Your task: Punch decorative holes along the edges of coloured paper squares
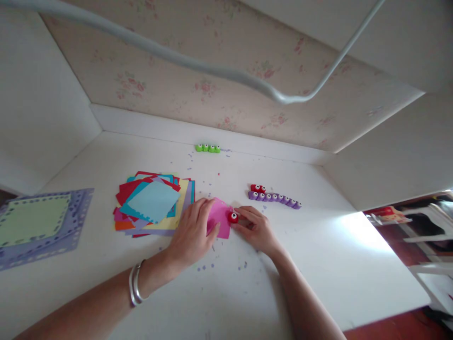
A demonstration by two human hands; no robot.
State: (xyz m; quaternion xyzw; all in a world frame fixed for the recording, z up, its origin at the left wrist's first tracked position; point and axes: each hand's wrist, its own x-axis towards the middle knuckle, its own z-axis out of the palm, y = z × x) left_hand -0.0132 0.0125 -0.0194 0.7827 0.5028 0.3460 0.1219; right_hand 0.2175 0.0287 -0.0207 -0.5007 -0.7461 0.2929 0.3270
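Note:
My left hand [197, 225] rests over a small pink paper sheet [220, 219], gripping it between thumb and fingers at its left side. At the sheet's right edge sits a small red craft punch [232, 217] with a white and black eye-like button. My right hand [255, 227] is closed on that punch from the right, thumb and fingertips around it. How far the paper reaches into the punch I cannot tell. Just beyond my right hand stand a row of purple punches [275, 198] and two more red punches [258, 188].
Left of my hands lies a loose pile of coloured paper [152, 200]. A pale green sheet [35, 219] on purple sheets [79, 222] lies farther left. Green punches [208, 148] line up near the back wall. Tiny paper bits are scattered about. A grey cable [198, 65] hangs across the top.

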